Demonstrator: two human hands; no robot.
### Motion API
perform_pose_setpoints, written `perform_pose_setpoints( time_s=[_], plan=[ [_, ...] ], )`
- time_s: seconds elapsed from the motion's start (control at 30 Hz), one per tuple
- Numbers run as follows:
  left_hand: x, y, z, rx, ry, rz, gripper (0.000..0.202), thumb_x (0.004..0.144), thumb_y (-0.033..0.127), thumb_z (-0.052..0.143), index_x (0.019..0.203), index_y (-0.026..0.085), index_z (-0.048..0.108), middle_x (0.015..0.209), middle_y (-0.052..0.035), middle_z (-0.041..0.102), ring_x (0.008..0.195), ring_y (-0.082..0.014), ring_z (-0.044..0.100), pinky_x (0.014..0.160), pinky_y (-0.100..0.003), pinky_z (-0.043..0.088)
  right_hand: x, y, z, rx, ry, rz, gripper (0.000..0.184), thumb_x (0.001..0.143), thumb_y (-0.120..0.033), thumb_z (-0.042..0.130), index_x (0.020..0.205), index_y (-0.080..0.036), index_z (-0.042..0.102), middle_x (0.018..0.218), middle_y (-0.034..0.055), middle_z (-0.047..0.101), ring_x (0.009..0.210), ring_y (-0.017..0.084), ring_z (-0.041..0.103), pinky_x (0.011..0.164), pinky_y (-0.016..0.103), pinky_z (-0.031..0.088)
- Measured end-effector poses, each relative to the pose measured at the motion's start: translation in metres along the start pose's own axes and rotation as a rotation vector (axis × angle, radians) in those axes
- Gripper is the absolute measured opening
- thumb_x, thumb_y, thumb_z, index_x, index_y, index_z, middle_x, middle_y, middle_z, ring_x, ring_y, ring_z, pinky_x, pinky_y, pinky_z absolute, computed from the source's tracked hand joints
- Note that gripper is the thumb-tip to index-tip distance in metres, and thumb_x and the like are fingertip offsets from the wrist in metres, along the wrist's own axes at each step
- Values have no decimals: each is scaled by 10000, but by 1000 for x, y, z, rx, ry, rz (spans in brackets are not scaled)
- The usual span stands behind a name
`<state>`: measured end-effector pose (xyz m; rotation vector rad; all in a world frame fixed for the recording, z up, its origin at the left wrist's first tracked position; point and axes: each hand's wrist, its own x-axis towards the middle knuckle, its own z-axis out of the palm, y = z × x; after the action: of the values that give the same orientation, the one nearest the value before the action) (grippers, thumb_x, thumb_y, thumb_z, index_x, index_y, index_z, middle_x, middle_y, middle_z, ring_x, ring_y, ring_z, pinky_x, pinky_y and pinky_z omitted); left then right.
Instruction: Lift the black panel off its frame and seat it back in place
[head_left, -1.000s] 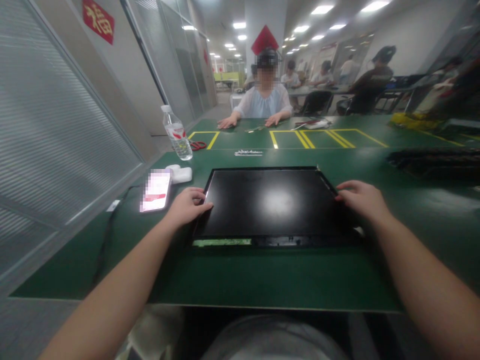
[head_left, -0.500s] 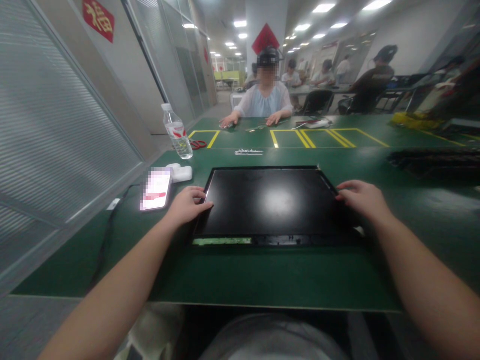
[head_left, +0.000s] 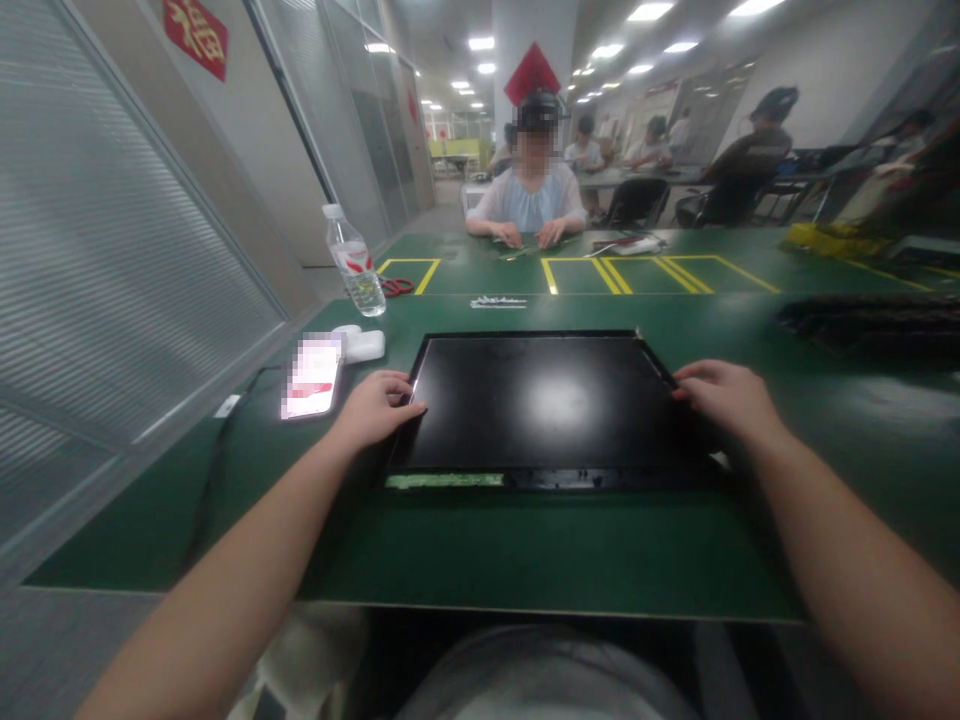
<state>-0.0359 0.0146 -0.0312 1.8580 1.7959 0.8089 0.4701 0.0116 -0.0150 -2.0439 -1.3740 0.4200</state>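
Note:
A black flat display panel (head_left: 544, 405) lies face up on the green table (head_left: 525, 550) in front of me. My left hand (head_left: 373, 408) rests on its left edge, fingers curled over the rim. On the opposite side, my right hand (head_left: 726, 397) grips the right edge in the same way. A pale green strip (head_left: 444, 481) shows along the panel's near edge at the left.
A lit phone (head_left: 312, 378) and a white case (head_left: 362, 345) lie left of the panel, a water bottle (head_left: 352, 264) and red scissors (head_left: 395, 288) behind them. Small parts (head_left: 496, 301) sit beyond the panel. A person (head_left: 534, 195) sits across. Dark trays (head_left: 870, 320) at right.
My hands and the panel have stayed put. The person across the table has drawn both hands closer together in front of them.

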Motion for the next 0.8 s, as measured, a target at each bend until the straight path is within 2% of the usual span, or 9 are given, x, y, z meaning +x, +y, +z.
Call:
perform_pose_setpoints(
  time_s=[0.13, 0.3, 0.5, 0.57, 0.67, 0.8],
  plan=[
    [0, 0, 1, 29, -13, 5, 413, 678, 575, 830, 846, 199, 798, 1362, -173, 715, 1178, -380, 739, 1068, -535, 629, -2, -3, -1, -13, -13, 21, 166, 823, -220, 633, 900, -238, 779, 747, 45, 788, 677, 236, 720, 783, 383, 573],
    [0, -1, 0, 56, -26, 36, 422, 710, 565, 821, 894, 187, 792, 1364, -185, 694, 1227, -391, 710, 1060, -549, 624, -1, -2, -1, -7, -16, 28, 156, 797, -234, 647, 880, -250, 778, 754, 49, 791, 699, 254, 730, 804, 403, 587],
    [-2, -2, 1, 61, -47, 88, 527, 775, 584, 783, 1107, 174, 769, 1335, -183, 659, 1211, -372, 696, 1061, -567, 603, 0, -1, -1, -30, -18, 11, 169, 783, -246, 635, 876, -254, 776, 776, 57, 801, 708, 265, 735, 801, 415, 586],
    [-3, 0, 0, 66, -58, 133, 569, 785, 603, 780, 1157, 173, 755, 1360, -190, 643, 1271, -391, 667, 1096, -587, 577, 1, 0, -1, -31, -23, 7, 171, 778, -249, 634, 877, -254, 774, 777, 60, 802, 717, 271, 740, 801, 421, 586],
    [-6, 5, -4, 96, -99, 263, 633, 773, 640, 819, 1222, 199, 749, 1451, -187, 611, 1402, -422, 590, 1214, -630, 467, 3, 4, 0, -20, -23, -6, 173, 774, -260, 637, 882, -253, 772, 766, 63, 799, 718, 277, 743, 795, 428, 589],
    [-11, 13, -12, 115, -249, 405, 713, 746, 655, 878, 1320, 256, 738, 1588, -163, 559, 1499, -434, 517, 1276, -639, 384, 5, 6, 1, -25, -24, -10, 179, 786, -263, 635, 897, -253, 775, 773, 59, 799, 710, 273, 738, 796, 428, 584]
  ],
)
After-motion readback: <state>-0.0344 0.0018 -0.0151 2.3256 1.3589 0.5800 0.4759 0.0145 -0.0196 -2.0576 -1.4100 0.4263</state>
